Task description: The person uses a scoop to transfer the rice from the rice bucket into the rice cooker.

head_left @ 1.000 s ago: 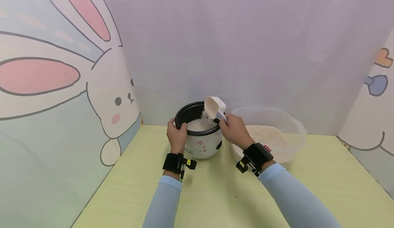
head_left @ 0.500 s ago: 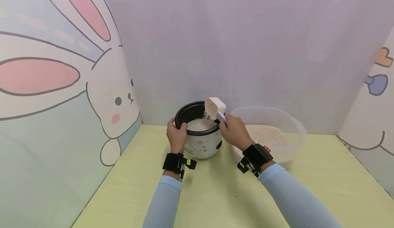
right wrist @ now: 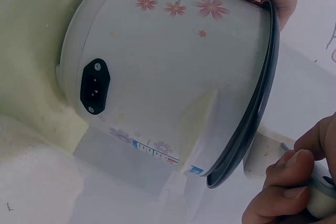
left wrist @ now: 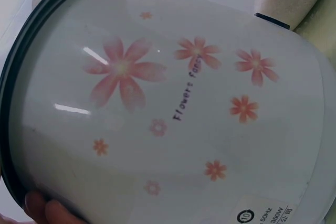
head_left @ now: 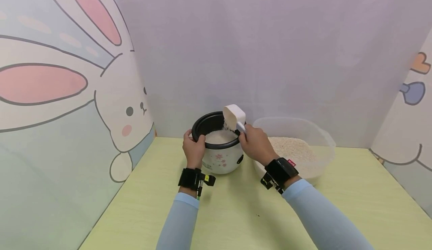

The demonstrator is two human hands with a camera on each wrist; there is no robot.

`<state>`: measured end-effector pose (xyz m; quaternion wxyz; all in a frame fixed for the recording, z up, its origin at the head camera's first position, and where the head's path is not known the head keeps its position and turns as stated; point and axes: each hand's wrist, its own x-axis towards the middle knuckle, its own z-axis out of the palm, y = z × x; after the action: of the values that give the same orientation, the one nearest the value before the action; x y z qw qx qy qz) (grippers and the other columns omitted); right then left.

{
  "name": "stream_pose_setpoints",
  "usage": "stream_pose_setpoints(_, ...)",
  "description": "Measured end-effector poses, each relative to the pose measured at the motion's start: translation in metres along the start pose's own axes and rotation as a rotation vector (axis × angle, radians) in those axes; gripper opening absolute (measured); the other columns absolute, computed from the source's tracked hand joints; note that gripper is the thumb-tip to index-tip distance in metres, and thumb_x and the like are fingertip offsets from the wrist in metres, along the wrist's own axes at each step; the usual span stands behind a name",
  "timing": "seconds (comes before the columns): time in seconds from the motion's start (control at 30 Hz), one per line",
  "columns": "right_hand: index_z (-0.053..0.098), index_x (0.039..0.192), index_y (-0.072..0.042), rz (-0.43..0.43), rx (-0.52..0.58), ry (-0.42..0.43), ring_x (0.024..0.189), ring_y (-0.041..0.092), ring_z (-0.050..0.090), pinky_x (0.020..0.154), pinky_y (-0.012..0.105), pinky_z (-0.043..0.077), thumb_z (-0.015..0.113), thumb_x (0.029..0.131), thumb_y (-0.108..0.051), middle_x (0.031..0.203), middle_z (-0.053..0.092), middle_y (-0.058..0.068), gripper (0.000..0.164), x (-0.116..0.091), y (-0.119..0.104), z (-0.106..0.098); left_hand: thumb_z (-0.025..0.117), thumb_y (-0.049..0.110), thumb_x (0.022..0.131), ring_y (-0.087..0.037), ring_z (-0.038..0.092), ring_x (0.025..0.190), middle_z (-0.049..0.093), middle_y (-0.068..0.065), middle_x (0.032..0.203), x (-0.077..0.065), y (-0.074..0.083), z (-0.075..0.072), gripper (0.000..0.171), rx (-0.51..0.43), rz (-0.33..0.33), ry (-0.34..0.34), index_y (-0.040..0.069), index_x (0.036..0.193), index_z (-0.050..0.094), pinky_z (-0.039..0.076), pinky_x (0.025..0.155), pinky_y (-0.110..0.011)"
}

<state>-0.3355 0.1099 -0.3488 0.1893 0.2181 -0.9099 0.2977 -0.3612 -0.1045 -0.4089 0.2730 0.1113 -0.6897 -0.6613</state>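
A white rice cooker (head_left: 221, 163) with pink flowers and a black rim stands on the table, white rice (head_left: 216, 137) inside. My left hand (head_left: 194, 152) grips its rim at the left, thumb over the edge; fingertips (left wrist: 58, 213) show low in the left wrist view. Pinched by its handle, a white scoop (head_left: 235, 115) is in my right hand (head_left: 257, 143). It hangs tilted over the cooker's right side, opening to the left, and grains fall from it. The right wrist view shows the cooker's black power socket (right wrist: 95, 86) and my right fingers (right wrist: 291, 171) curled round the handle.
Right of the cooker, below my right hand, stands a translucent plastic tub (head_left: 328, 139) with more rice (head_left: 291, 148). The yellow-green table (head_left: 229, 220) meets a pale curtain (head_left: 303, 54) behind and bunny-printed panels (head_left: 114, 130) at the sides.
The scoop has risen slightly and shifted a little left, and the falling rice looks thinner than one second ago. My left hand and the cooker have not moved.
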Motion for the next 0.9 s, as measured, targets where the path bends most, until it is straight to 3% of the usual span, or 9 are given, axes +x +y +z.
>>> stream_pose_setpoints(0.6, 0.054, 0.094, 0.001, -0.048, -0.062, -0.008, 0.05, 0.016, 0.046, 0.045, 0.03, 0.038, 0.05, 0.1, -0.01, 0.069, 0.05, 0.006, 0.014, 0.0002, -0.0022, 0.001, 0.064, 0.017, 0.091, -0.019, 0.048, 0.072, 0.048, -0.005, 0.083, 0.0009, -0.0006, 0.0002, 0.059, -0.001, 0.001, -0.001, 0.002, 0.146, 0.048, 0.041, 0.062, -0.029)
stream_pose_setpoints(0.9, 0.054, 0.098, 0.002, -0.112, -0.2, -0.03, 0.051, 0.017, 0.047, 0.046, 0.031, 0.038, 0.053, 0.1, -0.01, 0.07, 0.05, 0.005, 0.012, -0.0024, -0.0017, 0.0033, 0.063, 0.016, 0.091, -0.019, 0.047, 0.071, 0.047, -0.005, 0.083, 0.0015, -0.001, 0.0009, 0.059, 0.007, 0.001, 0.003, 0.002, 0.146, 0.048, 0.04, 0.061, -0.029)
